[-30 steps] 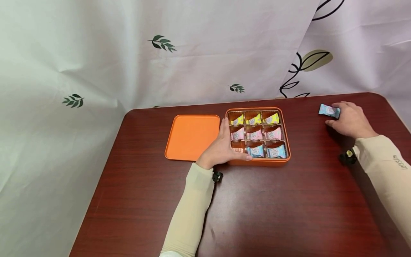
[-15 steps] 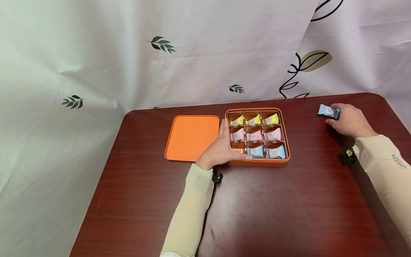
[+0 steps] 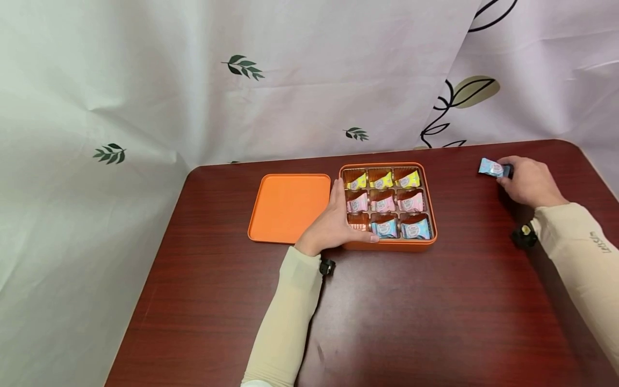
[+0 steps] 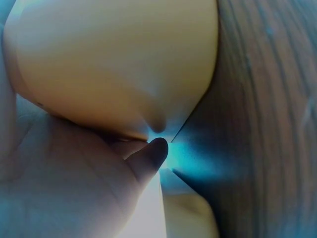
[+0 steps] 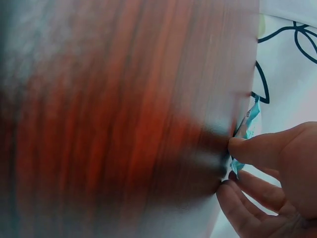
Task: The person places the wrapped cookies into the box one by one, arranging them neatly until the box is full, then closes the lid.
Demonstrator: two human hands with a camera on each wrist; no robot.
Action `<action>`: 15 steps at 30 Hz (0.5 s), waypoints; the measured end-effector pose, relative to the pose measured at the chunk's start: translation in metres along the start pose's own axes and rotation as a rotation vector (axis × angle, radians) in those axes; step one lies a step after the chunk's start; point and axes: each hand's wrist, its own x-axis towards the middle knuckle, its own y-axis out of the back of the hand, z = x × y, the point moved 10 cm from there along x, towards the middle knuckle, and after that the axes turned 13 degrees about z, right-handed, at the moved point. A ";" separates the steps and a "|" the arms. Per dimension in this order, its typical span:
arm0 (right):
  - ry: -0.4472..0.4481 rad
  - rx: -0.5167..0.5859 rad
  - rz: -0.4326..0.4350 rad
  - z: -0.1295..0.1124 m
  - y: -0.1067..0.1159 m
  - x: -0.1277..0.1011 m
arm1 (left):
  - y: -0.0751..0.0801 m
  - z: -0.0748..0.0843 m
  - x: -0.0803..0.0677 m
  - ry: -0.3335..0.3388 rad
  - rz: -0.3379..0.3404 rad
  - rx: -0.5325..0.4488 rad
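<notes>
Since a second ago, the right hand (image 3: 528,181) has curled its fingers and now pinches the blue candy (image 3: 491,168) at one end, far right of the orange box (image 3: 432,210) on the desk (image 3: 435,312). Left hand (image 3: 333,220) stays on the box's left edge, fingers straight and relaxed, thumb along the front wall. An orange lid (image 3: 289,207) lies just left of the box.

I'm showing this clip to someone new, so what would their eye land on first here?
Most likely the orange box in the middle of the dark red table, its compartments holding yellow, pink and blue wrapped candies, with the left hand resting on its near left corner. Beside it on the left lies the orange lid. Far right, the right hand pinches a blue candy.
</notes>
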 end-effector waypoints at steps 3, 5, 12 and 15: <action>0.001 -0.002 0.004 0.000 0.000 0.001 | 0.000 0.000 0.000 0.000 0.001 -0.002; 0.000 -0.001 0.009 0.000 0.001 0.001 | 0.000 0.000 0.000 -0.001 0.002 -0.008; -0.023 0.001 0.014 0.001 0.002 0.000 | 0.000 -0.001 0.000 -0.002 0.005 -0.017; -0.029 0.000 0.015 0.002 0.002 0.000 | 0.000 0.000 0.001 -0.002 0.008 -0.013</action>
